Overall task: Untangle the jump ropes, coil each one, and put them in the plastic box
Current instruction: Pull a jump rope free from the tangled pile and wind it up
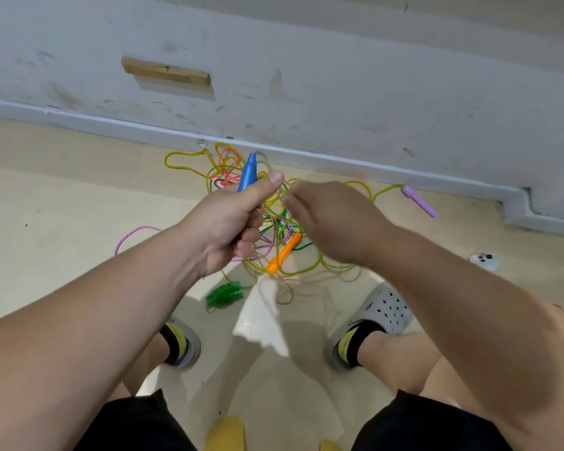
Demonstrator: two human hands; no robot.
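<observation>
Directly below the camera, a tangle of jump ropes [274,222] lies on the floor [62,206] near its far edge, by the baseboard [339,157]. The person's left hand [232,219] clenches a blue handle [248,172] above the tangle. The right hand [332,219] is just beside it, blurred; whether its fingers pinch a cord cannot be told. An orange handle [284,253] lies within the tangle, a green handle [225,294] at its near side, and a purple handle [419,200] near the far edge.
</observation>
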